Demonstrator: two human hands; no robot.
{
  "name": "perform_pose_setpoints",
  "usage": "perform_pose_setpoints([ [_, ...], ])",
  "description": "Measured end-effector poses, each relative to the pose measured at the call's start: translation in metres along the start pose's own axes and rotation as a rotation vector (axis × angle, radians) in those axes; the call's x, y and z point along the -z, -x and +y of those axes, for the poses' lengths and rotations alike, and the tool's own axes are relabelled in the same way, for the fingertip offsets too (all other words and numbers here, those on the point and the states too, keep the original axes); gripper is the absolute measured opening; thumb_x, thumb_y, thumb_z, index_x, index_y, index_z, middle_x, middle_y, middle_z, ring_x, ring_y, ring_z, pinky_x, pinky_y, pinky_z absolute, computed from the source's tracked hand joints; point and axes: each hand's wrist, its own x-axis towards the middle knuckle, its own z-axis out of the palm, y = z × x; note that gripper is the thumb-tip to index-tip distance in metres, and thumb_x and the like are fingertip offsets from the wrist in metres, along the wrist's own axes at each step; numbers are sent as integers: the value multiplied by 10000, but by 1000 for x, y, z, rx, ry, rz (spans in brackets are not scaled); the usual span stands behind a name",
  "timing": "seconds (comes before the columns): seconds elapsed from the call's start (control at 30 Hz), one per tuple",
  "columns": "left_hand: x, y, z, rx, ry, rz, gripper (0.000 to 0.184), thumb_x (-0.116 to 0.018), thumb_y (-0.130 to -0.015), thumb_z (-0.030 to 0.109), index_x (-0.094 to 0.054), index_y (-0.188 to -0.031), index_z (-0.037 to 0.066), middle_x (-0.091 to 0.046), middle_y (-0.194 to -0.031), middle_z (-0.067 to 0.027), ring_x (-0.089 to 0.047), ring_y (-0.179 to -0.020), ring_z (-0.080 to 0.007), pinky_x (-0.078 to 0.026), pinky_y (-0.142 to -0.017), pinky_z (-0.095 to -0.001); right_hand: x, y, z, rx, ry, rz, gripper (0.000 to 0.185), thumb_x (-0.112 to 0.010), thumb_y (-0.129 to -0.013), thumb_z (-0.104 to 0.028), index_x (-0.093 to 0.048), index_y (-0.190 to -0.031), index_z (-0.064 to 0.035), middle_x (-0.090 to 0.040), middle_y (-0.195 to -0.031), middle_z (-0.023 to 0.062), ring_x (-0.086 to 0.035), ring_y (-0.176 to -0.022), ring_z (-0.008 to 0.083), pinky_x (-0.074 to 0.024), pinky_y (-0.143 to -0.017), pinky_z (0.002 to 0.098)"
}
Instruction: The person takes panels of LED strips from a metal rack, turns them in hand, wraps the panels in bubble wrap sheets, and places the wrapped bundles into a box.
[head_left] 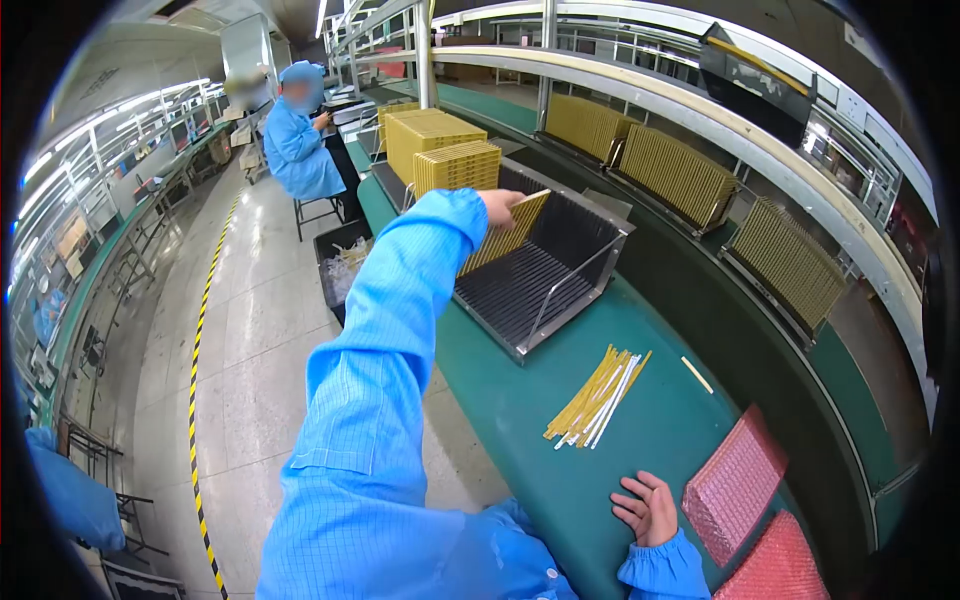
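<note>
My left hand (500, 208) reaches far forward, its fingers closed on the top edge of a thin yellow panel (505, 245). That panel stands upright at the far end of a black slotted rack (540, 285), whose nearer slots show bare. My right hand (650, 510) rests low over the green tabletop, fingers loosely bent and apart, with nothing in it. Beyond it lies a loose bunch of yellow and white strips (597, 400), and one short strip (697, 375) lies apart. Pink bubble-wrap (735, 485) is just right of my right hand.
Stacks of yellow panels (455, 165) stand behind the rack. More racks of yellow panels (675, 175) line the dark belt (740, 300) on the right. A black bin (335, 265) sits on the floor at left. A seated person in blue (300, 150) works farther back.
</note>
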Motion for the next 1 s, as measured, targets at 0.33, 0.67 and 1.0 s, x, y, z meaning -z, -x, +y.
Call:
perform_pose_setpoints([
  [0.33,-33,8,23,30,-117,127,524,-405,-677,-55,-418,-1175,107,-562,-1011,-188,-524,-1014,-303,-406,-832,-371,-2,-3,2,2,41,61,505,-412,-875,-413,-360,-1176,-11,-491,-1084,197,-590,-830,297,-519,-675,372],
  [0.67,-11,82,93,-302,-36,423,521,-425,-713,-73,-376,-1203,95,-559,-989,-227,-546,-935,-372,-439,-780,-395,-7,2,-9,43,42,15,473,-409,-884,-377,-370,-1174,-6,-516,-1057,195,-589,-837,282,-512,-700,366],
  [1.0,-82,218,195,-817,880,59,506,-428,-808,7,-244,-1277,-39,-407,-1220,-156,-375,-1161,-206,-285,-973,-309,-78,-10,-68,430,56,-18,373,-442,-878,-257,-413,-1147,0,-529,-1075,118,-534,-955,198,-476,-749,295],
])
